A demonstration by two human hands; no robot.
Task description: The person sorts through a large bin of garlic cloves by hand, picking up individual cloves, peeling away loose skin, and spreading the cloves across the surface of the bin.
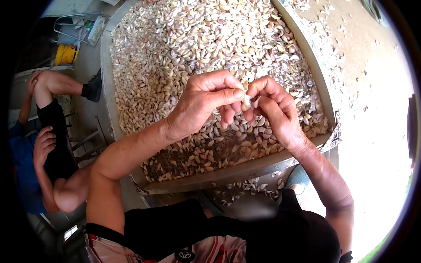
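Note:
Above the near part of a framed mesh tray (210, 179), my two hands meet. Between the thumb and fingers of my left hand (210, 98) is a pale garlic clove (246, 100). My right hand (274, 110) pinches a small piece, a clove or some skin, right beside it; the fingers hide which. Under both hands, many unpeeled garlic cloves (197, 42) cover the tray thickly at the far side and more thinly at the near edge, where the dark bottom shows.
At the left sits another person (49, 141) in a blue top, a foot near the tray's side. A yellow bucket (66, 54) stands at the upper left beside a metal-framed object. Loose cloves (253, 189) and skins lie below the tray and on the floor at the right.

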